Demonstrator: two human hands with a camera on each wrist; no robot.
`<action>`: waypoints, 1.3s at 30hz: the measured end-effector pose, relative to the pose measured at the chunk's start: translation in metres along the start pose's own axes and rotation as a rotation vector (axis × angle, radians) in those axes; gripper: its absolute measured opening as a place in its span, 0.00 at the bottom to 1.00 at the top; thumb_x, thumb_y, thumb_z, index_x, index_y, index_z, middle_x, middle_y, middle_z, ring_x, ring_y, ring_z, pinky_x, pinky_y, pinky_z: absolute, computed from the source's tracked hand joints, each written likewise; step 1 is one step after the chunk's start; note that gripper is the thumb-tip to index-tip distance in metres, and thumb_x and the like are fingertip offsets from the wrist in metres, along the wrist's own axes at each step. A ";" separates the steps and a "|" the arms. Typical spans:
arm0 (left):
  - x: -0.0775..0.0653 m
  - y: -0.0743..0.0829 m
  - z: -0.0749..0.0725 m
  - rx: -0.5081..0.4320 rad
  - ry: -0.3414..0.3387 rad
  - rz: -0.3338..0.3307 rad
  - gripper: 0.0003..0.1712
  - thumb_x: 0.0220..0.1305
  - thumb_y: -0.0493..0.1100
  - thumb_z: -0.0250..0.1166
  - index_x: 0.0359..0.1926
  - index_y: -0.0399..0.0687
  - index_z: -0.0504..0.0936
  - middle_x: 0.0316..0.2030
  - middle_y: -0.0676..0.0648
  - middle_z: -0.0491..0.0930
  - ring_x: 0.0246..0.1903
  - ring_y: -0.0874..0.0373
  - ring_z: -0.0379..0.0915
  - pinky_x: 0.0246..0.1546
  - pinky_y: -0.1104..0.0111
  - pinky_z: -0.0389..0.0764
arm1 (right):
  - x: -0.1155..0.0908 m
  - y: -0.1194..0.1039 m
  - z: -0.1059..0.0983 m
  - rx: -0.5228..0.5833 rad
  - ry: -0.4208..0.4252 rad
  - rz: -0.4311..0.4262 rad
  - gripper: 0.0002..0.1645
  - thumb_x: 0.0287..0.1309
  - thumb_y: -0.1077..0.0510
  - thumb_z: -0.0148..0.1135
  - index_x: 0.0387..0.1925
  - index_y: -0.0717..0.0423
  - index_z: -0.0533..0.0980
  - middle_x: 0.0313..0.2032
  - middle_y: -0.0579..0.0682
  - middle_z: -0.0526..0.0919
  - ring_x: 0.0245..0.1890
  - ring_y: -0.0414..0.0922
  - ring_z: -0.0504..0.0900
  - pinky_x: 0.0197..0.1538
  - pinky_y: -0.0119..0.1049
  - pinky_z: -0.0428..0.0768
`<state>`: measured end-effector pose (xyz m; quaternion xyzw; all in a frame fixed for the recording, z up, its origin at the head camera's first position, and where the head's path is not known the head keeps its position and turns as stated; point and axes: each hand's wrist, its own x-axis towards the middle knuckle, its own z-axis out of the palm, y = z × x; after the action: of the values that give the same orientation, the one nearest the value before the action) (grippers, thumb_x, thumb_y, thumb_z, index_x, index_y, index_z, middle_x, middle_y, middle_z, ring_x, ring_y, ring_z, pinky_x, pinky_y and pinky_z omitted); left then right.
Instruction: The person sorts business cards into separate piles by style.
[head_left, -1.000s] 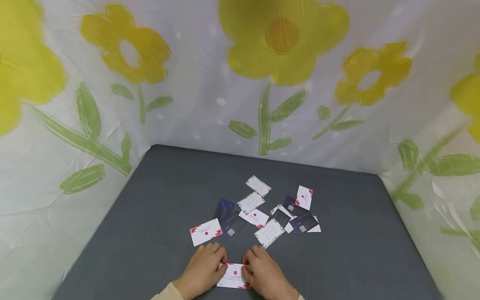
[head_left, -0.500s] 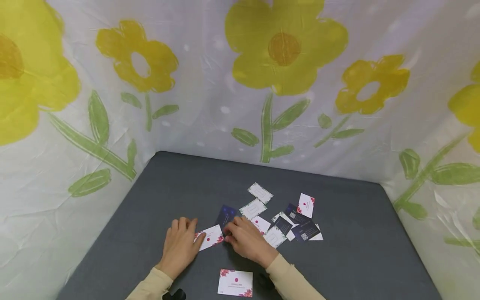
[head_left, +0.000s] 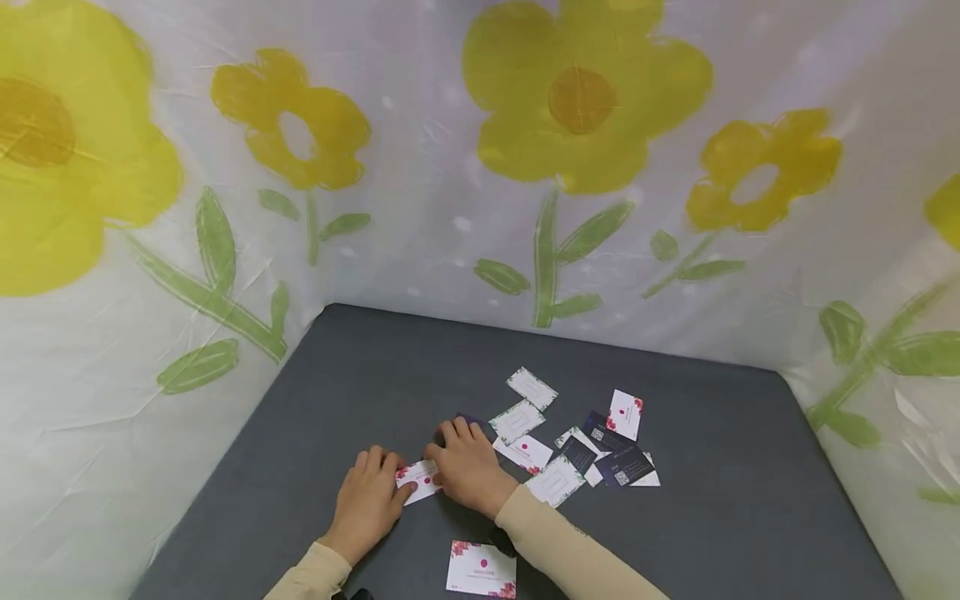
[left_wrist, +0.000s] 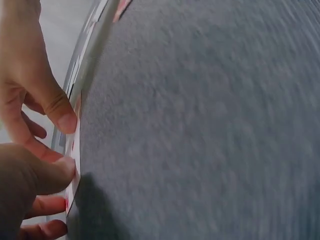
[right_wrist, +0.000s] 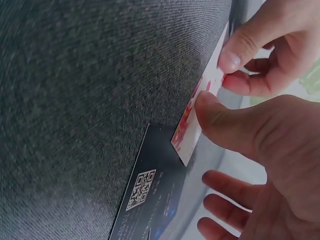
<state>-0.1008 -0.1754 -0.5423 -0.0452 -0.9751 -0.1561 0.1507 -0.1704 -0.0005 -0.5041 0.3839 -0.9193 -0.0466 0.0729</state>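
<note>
A white business card (head_left: 420, 482) with red floral corners lies on the grey table, between my two hands. My left hand (head_left: 366, 498) grips its left end, thumb on the near edge and fingers at the far side. At the other end my right hand (head_left: 467, 465) holds it, the thumb (right_wrist: 212, 112) pressing the printed face in the right wrist view; its index finger is hidden there. The card looks flat or nearly so. Dark blue cards, one with a QR code (right_wrist: 142, 190), lie beside and partly under its right end, mostly covered by my right hand in the head view.
Nearest me lies another white card with red flowers (head_left: 482, 570). Right of my hands several cards overlap: green-leaf ones (head_left: 555, 482), a red-flower one (head_left: 525, 452), dark QR ones (head_left: 626, 465). A flower-printed curtain (head_left: 420, 233) borders the table.
Both hands have left the near card and moved forward to the red-flowered card at the left. My right hand has shifted slightly left onto that card's right end. The head view has shifted.
</note>
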 end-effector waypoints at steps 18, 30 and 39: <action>0.035 0.036 -0.048 -0.300 0.017 -0.026 0.07 0.61 0.39 0.75 0.36 0.55 0.85 0.29 0.58 0.82 0.25 0.67 0.70 0.27 0.70 0.70 | -0.030 0.040 -0.024 0.603 0.284 0.121 0.03 0.64 0.57 0.71 0.38 0.50 0.86 0.35 0.43 0.87 0.35 0.38 0.80 0.40 0.30 0.80; 0.023 0.068 -0.047 -0.774 -0.345 -0.123 0.03 0.67 0.38 0.69 0.35 0.48 0.86 0.27 0.53 0.84 0.24 0.72 0.68 0.27 0.75 0.70 | -0.104 0.053 -0.036 1.029 0.063 0.360 0.07 0.64 0.55 0.72 0.32 0.53 0.85 0.24 0.42 0.79 0.23 0.28 0.67 0.27 0.25 0.67; -0.008 0.071 -0.033 -0.432 -0.445 0.018 0.08 0.60 0.46 0.75 0.27 0.61 0.83 0.21 0.63 0.71 0.22 0.71 0.61 0.23 0.71 0.62 | -0.142 0.025 -0.013 1.099 -0.039 0.463 0.10 0.63 0.53 0.72 0.29 0.53 0.84 0.19 0.36 0.75 0.20 0.26 0.65 0.24 0.24 0.64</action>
<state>-0.0744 -0.1192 -0.4945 -0.1180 -0.9280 -0.3446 -0.0783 -0.0876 0.1180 -0.5015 0.1541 -0.8698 0.4457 -0.1452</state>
